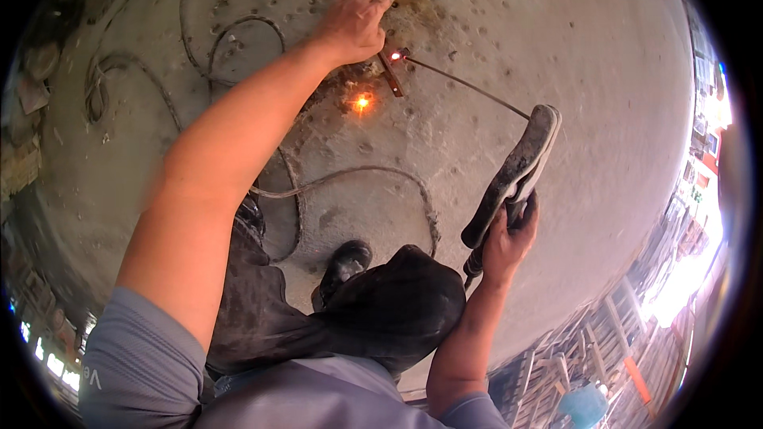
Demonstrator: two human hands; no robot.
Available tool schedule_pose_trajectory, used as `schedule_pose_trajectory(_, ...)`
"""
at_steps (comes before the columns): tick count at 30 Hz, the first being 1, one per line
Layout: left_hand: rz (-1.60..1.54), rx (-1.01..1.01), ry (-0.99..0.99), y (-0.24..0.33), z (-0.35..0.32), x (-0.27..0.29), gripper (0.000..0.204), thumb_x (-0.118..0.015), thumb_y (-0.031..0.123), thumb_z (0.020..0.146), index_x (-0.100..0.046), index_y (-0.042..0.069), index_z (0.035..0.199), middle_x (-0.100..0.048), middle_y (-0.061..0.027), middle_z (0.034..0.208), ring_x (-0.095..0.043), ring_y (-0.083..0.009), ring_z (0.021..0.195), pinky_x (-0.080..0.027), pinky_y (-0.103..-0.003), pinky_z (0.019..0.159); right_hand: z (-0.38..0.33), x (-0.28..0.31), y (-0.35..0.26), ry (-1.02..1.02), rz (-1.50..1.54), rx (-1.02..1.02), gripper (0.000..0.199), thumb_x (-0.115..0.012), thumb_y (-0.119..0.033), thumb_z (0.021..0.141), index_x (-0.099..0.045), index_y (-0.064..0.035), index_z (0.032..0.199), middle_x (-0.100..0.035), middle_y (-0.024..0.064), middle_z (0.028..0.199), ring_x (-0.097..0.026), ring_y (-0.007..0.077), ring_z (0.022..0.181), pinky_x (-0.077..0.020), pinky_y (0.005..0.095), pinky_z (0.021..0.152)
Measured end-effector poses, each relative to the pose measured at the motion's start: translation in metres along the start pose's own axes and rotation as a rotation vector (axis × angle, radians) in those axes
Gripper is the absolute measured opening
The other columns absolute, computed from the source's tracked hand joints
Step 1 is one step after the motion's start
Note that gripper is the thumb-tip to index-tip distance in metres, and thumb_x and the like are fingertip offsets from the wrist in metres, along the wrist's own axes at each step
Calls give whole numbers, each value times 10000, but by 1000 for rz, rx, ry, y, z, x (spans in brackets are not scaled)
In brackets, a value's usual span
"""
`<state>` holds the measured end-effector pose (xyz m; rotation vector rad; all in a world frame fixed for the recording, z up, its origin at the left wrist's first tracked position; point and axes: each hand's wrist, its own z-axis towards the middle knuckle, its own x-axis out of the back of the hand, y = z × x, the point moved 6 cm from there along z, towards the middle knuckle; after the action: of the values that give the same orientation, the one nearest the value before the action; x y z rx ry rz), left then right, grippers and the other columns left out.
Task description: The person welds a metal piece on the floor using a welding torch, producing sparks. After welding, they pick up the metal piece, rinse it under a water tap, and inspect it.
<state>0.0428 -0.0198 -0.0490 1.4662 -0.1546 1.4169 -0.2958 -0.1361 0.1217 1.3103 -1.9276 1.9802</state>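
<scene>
The small metal strip (pixel 392 79) lay slantwise on the pitted floor (pixel 620 111), its upper end just under the left hand (pixel 358 24) and its lower end toward the person. That hand's fingers were bent over the strip's end, but whether the grip pinched it or merely braced beside it, I could not tell. The grip of the right hand (pixel 509 242) was plainer: it was clasped around a dark, pale-edged holder (pixel 520 155), from whose top end a thin rod (pixel 469 86) slanted across to a glowing tip (pixel 396 56) right beside the strip.

Doing this well seemed to call for a steady right wrist, since any wobble at the holder would have grown along so long a rod. A low, even angle and a small, constant gap at the tip were probably worth more than speed. The left hand needed to steady the strip from its far end, fingers well out of the heat, for they were bare and near the glow. A bright orange spot (pixel 362 102) near the strip deserved the same respect from the forearm. Slack in the looping cable (pixel 373 168) would likely have spared the holder a tug
</scene>
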Motion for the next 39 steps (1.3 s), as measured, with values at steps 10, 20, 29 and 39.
schedule_pose_trajectory(10,-37,-88,-58,10,-4,-8,660,-543,47,749,-497,28,1407,-523,-191,1425,-457,-358,1355,-363,-452,1142,0,0,-1,19,1,-82,613,-694,-37,898,-394,86,1418,-663,99,968,-603,109,729,-504,252,616)
schedule_pose_trajectory(20,110,-62,-461,38,-18,-21,930,-696,463,820,-285,32,1535,-336,-148,1576,-265,-285,1488,-200,-443,1238,4,-2,-5,-23,-55,-97,598,-715,-41,877,-433,112,1381,-693,126,931,-617,120,804,-518,271,716)
schedule_pose_trajectory(29,38,-38,-509,48,-14,-8,1028,-756,499,772,-264,16,1535,-331,-153,1570,-256,-303,1489,-196,-460,1233,6,1,-2,-30,-45,-79,606,-734,-48,846,-454,112,1359,-696,154,859,-630,135,758,-526,295,698)
schedule_pose_trajectory(39,30,-43,-488,44,-13,-21,1032,-759,479,780,-236,23,1543,-304,-156,1579,-248,-311,1490,-198,-463,1241,8,3,4,-34,-97,-37,617,-745,-63,829,-472,79,1364,-704,199,879,-684,194,781,-540,325,744)
